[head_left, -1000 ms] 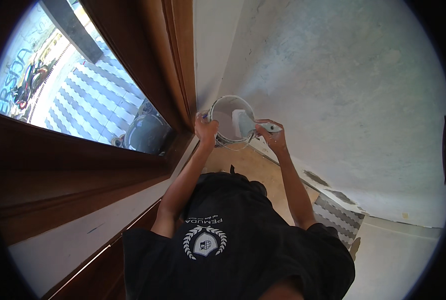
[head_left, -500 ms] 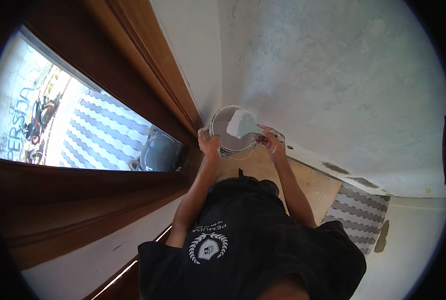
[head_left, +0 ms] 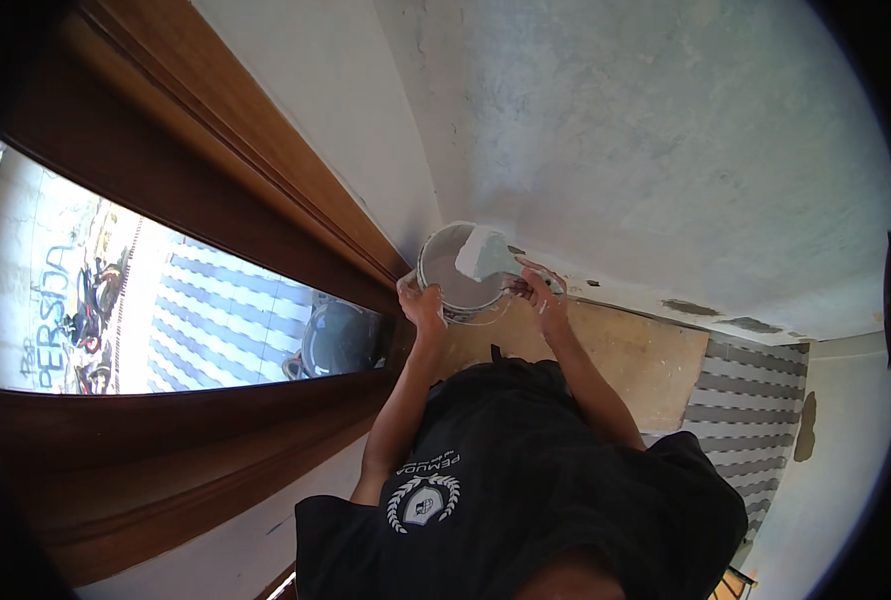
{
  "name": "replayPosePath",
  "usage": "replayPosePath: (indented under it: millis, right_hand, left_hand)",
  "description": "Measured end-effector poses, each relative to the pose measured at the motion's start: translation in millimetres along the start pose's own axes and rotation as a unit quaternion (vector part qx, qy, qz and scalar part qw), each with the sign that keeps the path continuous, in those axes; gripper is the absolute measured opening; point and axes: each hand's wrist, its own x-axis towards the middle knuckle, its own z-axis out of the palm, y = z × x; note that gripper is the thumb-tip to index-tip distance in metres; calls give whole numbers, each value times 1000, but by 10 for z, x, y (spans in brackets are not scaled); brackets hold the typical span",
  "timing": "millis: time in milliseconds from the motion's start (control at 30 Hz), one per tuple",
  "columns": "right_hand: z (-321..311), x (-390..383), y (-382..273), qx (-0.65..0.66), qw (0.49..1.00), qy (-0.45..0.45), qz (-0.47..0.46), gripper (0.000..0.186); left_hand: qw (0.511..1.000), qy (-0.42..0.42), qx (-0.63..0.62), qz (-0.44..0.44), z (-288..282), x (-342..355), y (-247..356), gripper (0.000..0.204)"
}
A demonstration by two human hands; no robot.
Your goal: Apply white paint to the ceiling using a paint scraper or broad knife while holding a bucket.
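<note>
My left hand (head_left: 421, 303) grips the left side of a white bucket (head_left: 442, 268) with pale paint inside, fingers wrapped at its rim and a thin wire handle hanging below. My right hand (head_left: 544, 300) is closed on the handle of a wide paintbrush (head_left: 484, 252), whose head is coated in white and sits over the bucket's right half. The bucket is held near the corner between a pale plastered wall (head_left: 646, 130) and a wooden frame (head_left: 296, 180).
A glazed opening at left shows patterned tiles (head_left: 216, 320), motorbikes and a round grey object (head_left: 336, 340) outside. Below my hands are a tan board (head_left: 636, 370) and striped flooring (head_left: 741, 400). Dark rough patches (head_left: 691, 308) mark the wall's foot.
My view has turned, so the window and bucket appear lower in the picture. The brush has tilted, its white-coated head showing more broadly over the bucket.
</note>
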Motion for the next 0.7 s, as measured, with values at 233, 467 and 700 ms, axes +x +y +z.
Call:
replayPosePath:
  millis: [233, 467, 700]
  right_hand:
    - [483, 251, 306, 148, 971, 155, -106, 40]
    - [1037, 815, 486, 213, 899, 299, -238, 33]
    - [1433, 1470, 373, 185, 842, 379, -336, 28]
  left_hand:
    - [999, 0, 31, 15, 97, 28, -192, 38]
    - [997, -31, -48, -49, 88, 112, -225, 43]
    - [991, -73, -94, -66, 81, 211, -415, 45]
